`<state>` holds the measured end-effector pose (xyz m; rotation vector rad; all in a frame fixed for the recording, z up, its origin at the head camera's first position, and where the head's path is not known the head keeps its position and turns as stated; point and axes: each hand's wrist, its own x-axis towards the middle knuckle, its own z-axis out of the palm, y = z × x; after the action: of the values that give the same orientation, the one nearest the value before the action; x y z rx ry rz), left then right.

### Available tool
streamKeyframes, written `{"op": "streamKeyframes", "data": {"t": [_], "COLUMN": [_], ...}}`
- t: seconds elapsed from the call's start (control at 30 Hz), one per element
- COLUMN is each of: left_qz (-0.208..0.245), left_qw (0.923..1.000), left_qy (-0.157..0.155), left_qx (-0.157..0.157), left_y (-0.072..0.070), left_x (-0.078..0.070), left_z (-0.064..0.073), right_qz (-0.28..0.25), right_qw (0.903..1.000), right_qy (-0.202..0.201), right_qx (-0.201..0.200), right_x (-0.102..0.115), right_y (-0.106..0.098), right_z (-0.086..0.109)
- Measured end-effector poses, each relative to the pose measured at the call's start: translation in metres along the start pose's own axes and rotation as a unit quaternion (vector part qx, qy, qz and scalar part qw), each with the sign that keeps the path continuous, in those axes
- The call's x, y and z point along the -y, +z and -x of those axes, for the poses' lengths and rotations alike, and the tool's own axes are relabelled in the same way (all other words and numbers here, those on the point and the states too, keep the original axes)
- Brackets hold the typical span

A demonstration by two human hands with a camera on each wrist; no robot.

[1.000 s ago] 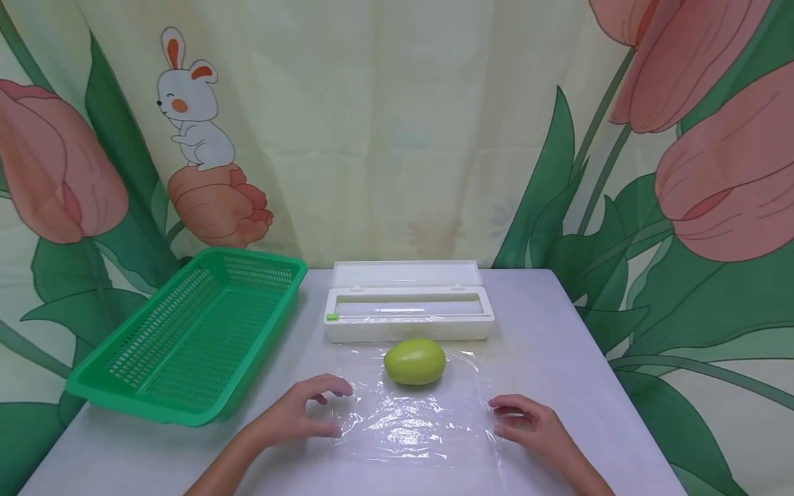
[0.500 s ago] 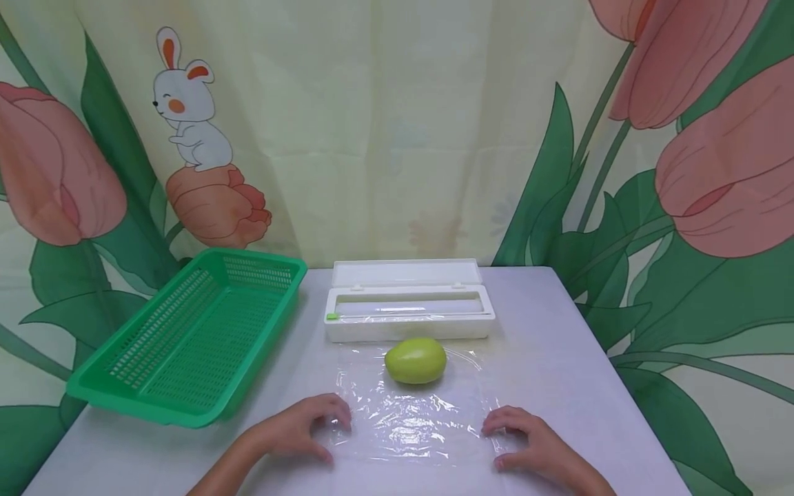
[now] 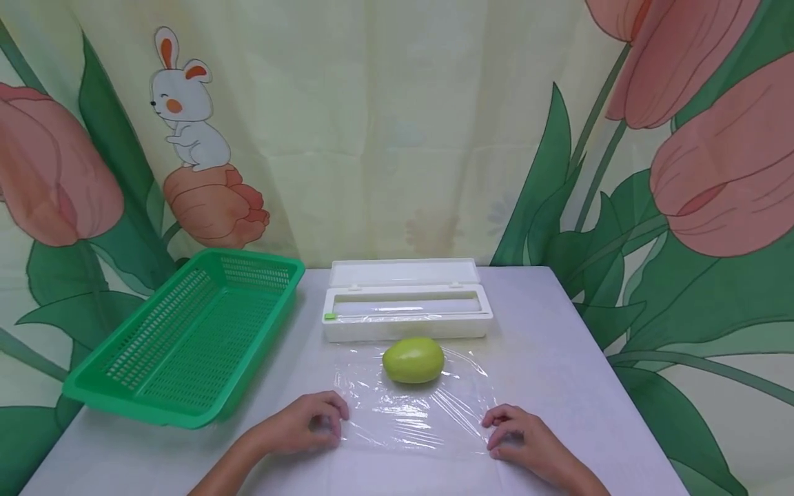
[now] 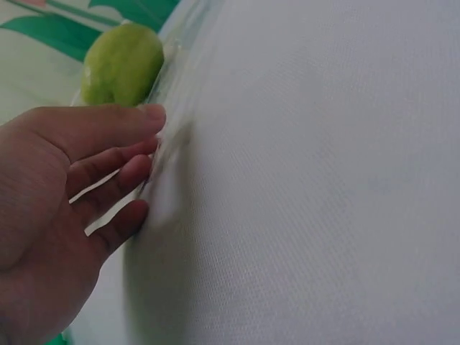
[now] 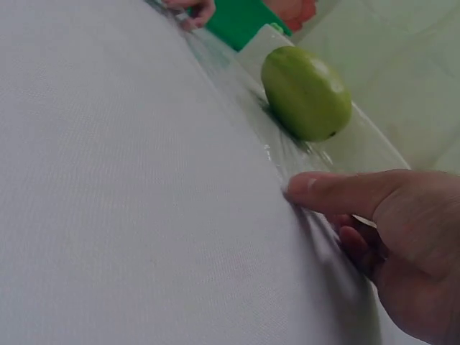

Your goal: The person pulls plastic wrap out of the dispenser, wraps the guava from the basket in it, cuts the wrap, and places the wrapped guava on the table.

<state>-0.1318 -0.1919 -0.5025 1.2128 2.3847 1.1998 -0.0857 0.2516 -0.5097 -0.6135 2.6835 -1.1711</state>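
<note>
A sheet of clear plastic wrap (image 3: 403, 413) lies on the white cloth with a smooth, yellow-green oval fruit (image 3: 413, 360) on its far half. My left hand (image 3: 305, 421) pinches the near left corner of the wrap between thumb and fingers. At the near right corner my right hand (image 3: 527, 441) pinches the film as well, and tight creases run across the sheet between the hands. The left wrist view has the fruit (image 4: 122, 65) beyond my thumb. In the right wrist view the fruit (image 5: 305, 93) rests past the thumb tip, on the film.
Behind the fruit stands a white plastic wrap dispenser (image 3: 406, 326), lid raised, with a roll inside and a green slider at its left end. A green perforated basket (image 3: 248, 372) sits on the left of the table (image 3: 533, 344). A printed curtain (image 3: 384, 138) hangs behind.
Both hands have come down to the near corners and closed their fingers on the wrap. The near part of the film is now drawn into straight creases. The fruit stays in place.
</note>
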Motion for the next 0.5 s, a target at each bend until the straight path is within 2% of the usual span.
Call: {"op": "streamKeyframes", "data": {"t": [0.13,0.3,0.4,0.5], "left_qz": [0.0,0.037,0.064,0.095], "left_qw": [0.9999,0.998,0.9957,0.9912], "left_qy": [0.004,0.009,-0.017,-0.053], "left_qx": [-0.016,-0.05,-0.065,-0.076], "left_y": [-0.003,-0.008,-0.012,-0.018], "left_x": [-0.003,-0.006,-0.01,-0.013], "left_z": [-0.001,-0.006,-0.01,-0.014], "right_qz": [-0.02,-0.046,-0.039,-0.021], "right_qw": [0.9994,0.9951,0.9951,0.9963], "right_qy": [0.027,0.085,0.08,0.048], "right_qx": [-0.001,-0.022,-0.043,-0.069], "right_x": [0.005,0.013,0.018,0.02], "right_y": [-0.005,-0.014,-0.019,-0.022], "right_z": [-0.004,-0.01,-0.013,-0.016]}}
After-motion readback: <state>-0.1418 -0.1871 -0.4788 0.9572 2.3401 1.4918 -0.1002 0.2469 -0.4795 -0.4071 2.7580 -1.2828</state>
